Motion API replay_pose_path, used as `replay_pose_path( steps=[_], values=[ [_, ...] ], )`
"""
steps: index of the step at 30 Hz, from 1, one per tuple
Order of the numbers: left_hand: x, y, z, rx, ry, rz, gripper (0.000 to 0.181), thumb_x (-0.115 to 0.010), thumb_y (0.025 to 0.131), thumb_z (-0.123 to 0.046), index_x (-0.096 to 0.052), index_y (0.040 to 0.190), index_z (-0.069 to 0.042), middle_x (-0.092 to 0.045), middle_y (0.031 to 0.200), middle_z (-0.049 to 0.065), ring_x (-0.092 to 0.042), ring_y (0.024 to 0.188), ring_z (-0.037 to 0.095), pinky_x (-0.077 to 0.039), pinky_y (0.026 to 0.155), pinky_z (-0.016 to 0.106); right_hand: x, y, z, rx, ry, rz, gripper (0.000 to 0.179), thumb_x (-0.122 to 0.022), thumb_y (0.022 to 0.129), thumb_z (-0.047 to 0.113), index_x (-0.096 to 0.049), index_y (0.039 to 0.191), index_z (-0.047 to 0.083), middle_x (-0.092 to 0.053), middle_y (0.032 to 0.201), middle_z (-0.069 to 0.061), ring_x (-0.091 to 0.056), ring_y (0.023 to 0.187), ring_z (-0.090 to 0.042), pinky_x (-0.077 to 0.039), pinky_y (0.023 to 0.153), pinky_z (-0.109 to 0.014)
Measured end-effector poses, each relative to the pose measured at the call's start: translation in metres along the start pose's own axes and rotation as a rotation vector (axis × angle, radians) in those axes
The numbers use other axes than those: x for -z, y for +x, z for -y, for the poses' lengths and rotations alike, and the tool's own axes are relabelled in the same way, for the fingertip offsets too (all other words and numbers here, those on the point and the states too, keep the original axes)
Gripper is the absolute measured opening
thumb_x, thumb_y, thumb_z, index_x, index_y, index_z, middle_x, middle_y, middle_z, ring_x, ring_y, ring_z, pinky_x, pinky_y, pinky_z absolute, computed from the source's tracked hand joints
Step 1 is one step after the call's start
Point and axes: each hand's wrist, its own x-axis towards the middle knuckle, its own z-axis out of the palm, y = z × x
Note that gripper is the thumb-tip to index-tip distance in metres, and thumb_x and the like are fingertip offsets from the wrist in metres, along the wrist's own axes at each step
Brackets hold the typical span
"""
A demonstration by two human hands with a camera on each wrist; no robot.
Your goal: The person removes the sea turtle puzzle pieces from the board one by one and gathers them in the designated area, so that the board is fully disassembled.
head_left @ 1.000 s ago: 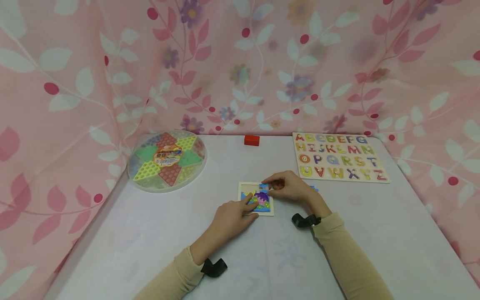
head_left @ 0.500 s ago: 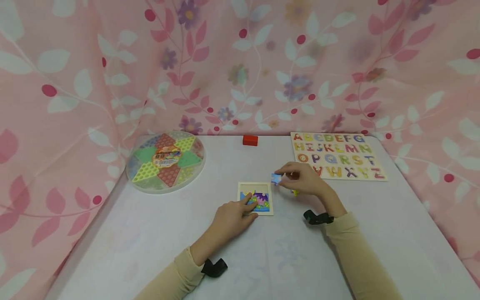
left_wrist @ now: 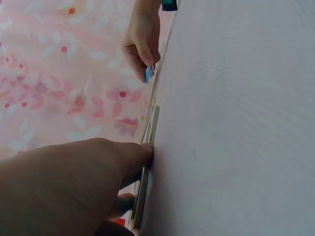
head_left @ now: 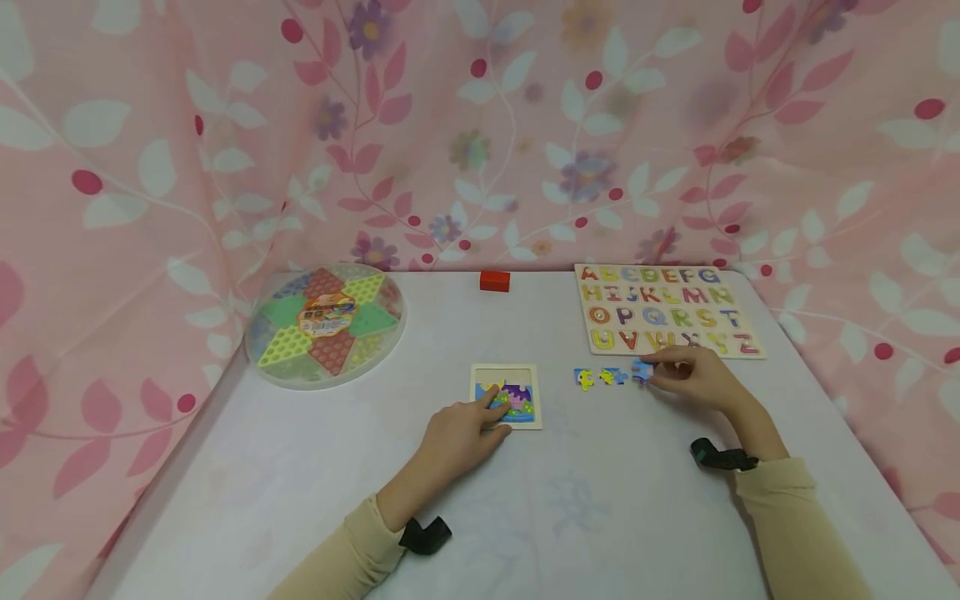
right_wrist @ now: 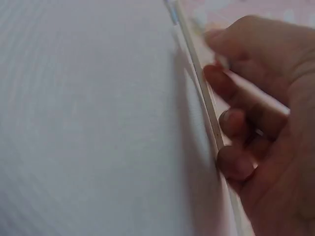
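Observation:
A small wooden puzzle tray (head_left: 487,367) lies mid-table, its lower part filled with purple, green and blue pieces; bare wood shows along its upper part. My left hand (head_left: 461,437) rests on it, fingers extended over the picture, thumb by the near edge. To the right, my right hand (head_left: 693,379) pinches a blue jigsaw piece (head_left: 641,372) between thumb and fingertips, just in front of the letter board. The same blue piece (left_wrist: 148,74) shows in the left wrist view. Yellow-and-blue loose pieces (head_left: 584,379) lie between tray and right hand. In the right wrist view, the right hand (right_wrist: 275,108) hides the piece.
A wooden alphabet board (head_left: 660,305) lies at the back right, touching the right hand's area. At the back left sits a round Chinese checkers board (head_left: 326,327). A red block (head_left: 495,281) stands at the table's far edge, before a pink floral curtain (head_left: 480,133).
My right hand has lifted the blue piece out of the tray's upper part and carried it right, past the loose pieces, which are now uncovered. The left hand stays on the tray.

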Motion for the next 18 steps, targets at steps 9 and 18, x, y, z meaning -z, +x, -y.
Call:
replay_pose_path(
  steps=[9,18],
  values=[
    [-0.001,0.000,0.001,0.009,-0.008,0.015,0.040,-0.072,0.100,-0.042,-0.074,0.137,-0.024,-0.063,0.150,0.005,-0.077,0.096,0.034,-0.036,0.046,0.026,0.000,-0.005,-0.016,0.000,0.003,0.053,0.030,-0.081,0.094,0.009,-0.079,0.125,0.009,-0.073,0.117,-0.010,-0.050,0.092,-0.010,-0.039,0.075,-0.024],
    [-0.003,-0.002,0.001,0.018,-0.032,-0.008,0.041,-0.073,0.100,-0.042,-0.074,0.137,-0.025,-0.063,0.150,0.004,-0.076,0.088,0.032,-0.034,0.045,0.026,-0.004,-0.005,-0.015,0.017,-0.098,0.049,0.031,-0.078,0.096,0.009,-0.080,0.127,0.013,-0.066,0.115,-0.005,-0.049,0.091,-0.015,-0.039,0.077,-0.025]
  ],
)
